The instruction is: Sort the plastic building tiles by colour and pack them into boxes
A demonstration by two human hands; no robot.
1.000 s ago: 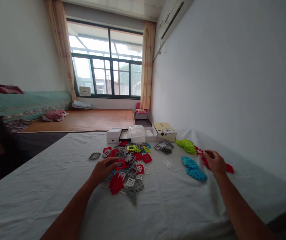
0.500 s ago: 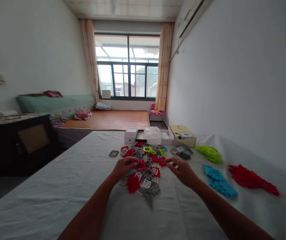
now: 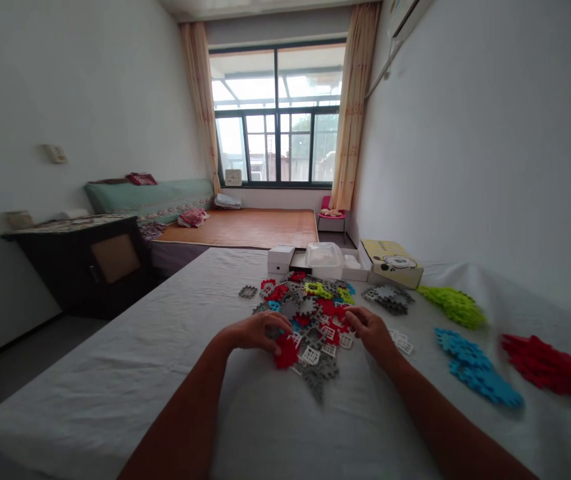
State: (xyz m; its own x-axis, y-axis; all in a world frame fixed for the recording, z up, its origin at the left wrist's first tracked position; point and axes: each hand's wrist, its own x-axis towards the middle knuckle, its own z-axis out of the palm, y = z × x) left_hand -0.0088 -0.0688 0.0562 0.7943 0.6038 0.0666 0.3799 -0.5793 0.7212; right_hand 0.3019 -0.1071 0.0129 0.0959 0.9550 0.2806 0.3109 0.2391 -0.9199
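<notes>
Head view, sole entry.

Your left hand (image 3: 255, 331): thumb and fingers curved in a loose pinch at a flat, solid red plastic piece with a toothed edge (image 3: 286, 352), on the near left side of the heap. I cannot tell whether you grip it or only touch it.

Your right hand (image 3: 371, 333): fingers bent, tips at the heap's right side, beside red toothed plastic pieces (image 3: 328, 307). Any hold there cannot be made out.

Mixed heap of toothed plastic pieces (image 3: 291, 307): red, grey, lime and blue, overlapping; thin white plastic lattice pieces (image 3: 310, 355) lie among them.

To your right, single-colour groups: grey pile (image 3: 389, 299), lime-green pile (image 3: 454, 307), blue pile (image 3: 480, 373), red pile (image 3: 550, 365); two or so white lattices (image 3: 402, 342) lie nearer the heap.

Handling note: pinch one piece by its rim, thumb opposite fingertips. Teeth look liable to catch on neighbours, so lift straight up rather than drag. Let your free fingers steady the thin lattices, which probably slide easily.
</notes>
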